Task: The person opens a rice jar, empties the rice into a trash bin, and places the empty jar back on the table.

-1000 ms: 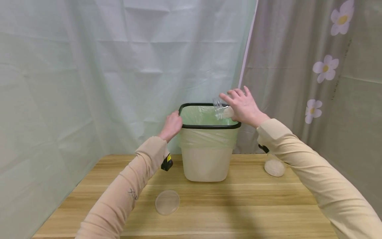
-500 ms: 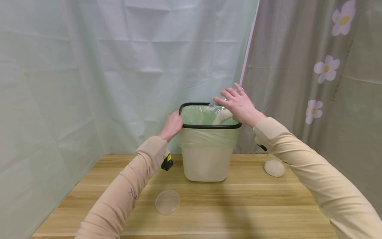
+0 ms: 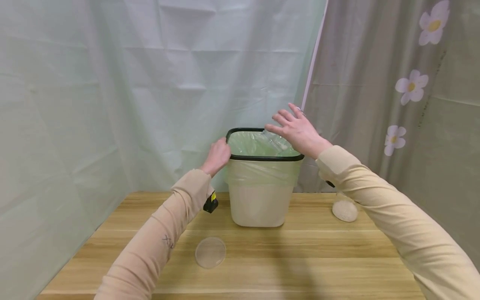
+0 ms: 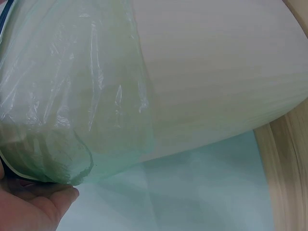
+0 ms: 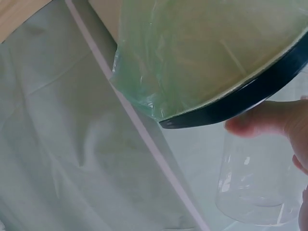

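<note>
A cream trash bin (image 3: 258, 206) stands on the table, lined with a thin green plastic bag (image 3: 262, 173) under a black rim ring (image 3: 266, 158). My left hand (image 3: 218, 156) grips the rim at its left side. Over the right part of the opening, my right hand (image 3: 298, 131) holds a clear jar (image 5: 255, 187), tipped with its mouth toward the inside of the bin. In the right wrist view the jar's walls are see-through, with no pale filling visible. My thumb lies along the jar beside the black ring. The bottom of the bin's inside is hidden.
A clear round disc (image 3: 210, 252), like a lid, lies on the wooden table (image 3: 247, 271) in front of the bin. To the right, near my sleeve, sits a clear container with a pale filling (image 3: 345, 209). Curtains (image 3: 187, 91) hang close behind the table.
A pale, soft mass in the jar has slid out into the bin and out of sight. My right hand has tipped further and moved slightly left. My left hand stays on the rim.
</note>
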### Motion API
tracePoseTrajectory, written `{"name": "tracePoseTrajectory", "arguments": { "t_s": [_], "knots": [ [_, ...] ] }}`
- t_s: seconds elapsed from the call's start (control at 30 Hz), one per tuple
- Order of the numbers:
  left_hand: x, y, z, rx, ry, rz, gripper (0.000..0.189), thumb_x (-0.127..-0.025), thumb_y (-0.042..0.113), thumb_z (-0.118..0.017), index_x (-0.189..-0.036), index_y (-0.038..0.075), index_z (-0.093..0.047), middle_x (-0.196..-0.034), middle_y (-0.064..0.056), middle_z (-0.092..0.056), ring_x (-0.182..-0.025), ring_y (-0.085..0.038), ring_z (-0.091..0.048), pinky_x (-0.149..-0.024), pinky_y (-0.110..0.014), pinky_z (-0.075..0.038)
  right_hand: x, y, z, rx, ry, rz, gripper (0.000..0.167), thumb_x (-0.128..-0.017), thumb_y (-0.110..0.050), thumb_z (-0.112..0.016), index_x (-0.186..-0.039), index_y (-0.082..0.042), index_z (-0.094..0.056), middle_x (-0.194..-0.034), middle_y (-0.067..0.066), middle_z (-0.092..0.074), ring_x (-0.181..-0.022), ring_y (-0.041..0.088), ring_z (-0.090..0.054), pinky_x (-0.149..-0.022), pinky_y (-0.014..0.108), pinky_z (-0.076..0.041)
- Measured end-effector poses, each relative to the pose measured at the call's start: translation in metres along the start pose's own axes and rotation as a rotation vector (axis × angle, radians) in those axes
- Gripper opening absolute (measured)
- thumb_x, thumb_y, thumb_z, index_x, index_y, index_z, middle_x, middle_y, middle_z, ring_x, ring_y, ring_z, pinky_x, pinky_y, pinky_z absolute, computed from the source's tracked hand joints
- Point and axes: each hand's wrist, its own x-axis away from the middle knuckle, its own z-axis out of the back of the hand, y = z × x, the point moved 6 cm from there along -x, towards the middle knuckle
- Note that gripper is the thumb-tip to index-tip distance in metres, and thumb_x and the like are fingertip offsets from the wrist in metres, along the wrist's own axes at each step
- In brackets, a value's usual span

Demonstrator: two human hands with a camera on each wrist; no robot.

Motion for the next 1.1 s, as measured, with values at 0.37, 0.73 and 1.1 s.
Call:
{"name": "tracePoseTrajectory", "arguments": {
  "t_s": [0.37, 0.73, 1.1],
  "knots": [
    [0.007, 0.005, 0.006, 0.017, -0.03, 0.021, 0.041, -0.091, 0.006, -0.023, -0.118, -0.014, -0.046, -0.114, -0.028, -0.051, -0.106, -0.041, -0.046, -0.086, -0.044, -0.039, -0.008, -0.016, -0.005, 0.199, -0.136, 0.161, 0.073, -0.071, 0.008, -0.07, -0.132, -0.022, -0.047, -0.134, 0.013, -0.04, -0.125, 0.032, -0.028, -0.101, 0.043, 0.008],
    [0.03, 0.031, 0.025, 0.028, -0.039, 0.042, 0.041, -0.091, 0.004, -0.023, -0.12, -0.014, -0.046, -0.117, -0.028, -0.049, -0.109, -0.041, -0.044, -0.089, -0.044, -0.036, -0.008, -0.031, -0.01, 0.517, -0.141, 0.391, 0.071, -0.07, 0.003, -0.073, -0.128, -0.028, -0.047, -0.13, 0.009, -0.043, -0.125, 0.028, -0.028, -0.102, 0.047, 0.002],
    [0.007, 0.003, 0.002, 0.022, -0.018, 0.017, 0.043, -0.091, 0.01, -0.024, -0.122, -0.009, -0.047, -0.117, -0.025, -0.05, -0.107, -0.041, -0.045, -0.087, -0.044, -0.038, -0.009, -0.031, -0.012, 0.514, -0.183, 0.394, 0.074, -0.071, -0.001, -0.074, -0.132, -0.029, -0.044, -0.132, 0.009, -0.041, -0.125, 0.029, -0.028, -0.101, 0.049, 0.002]
  ]
}}
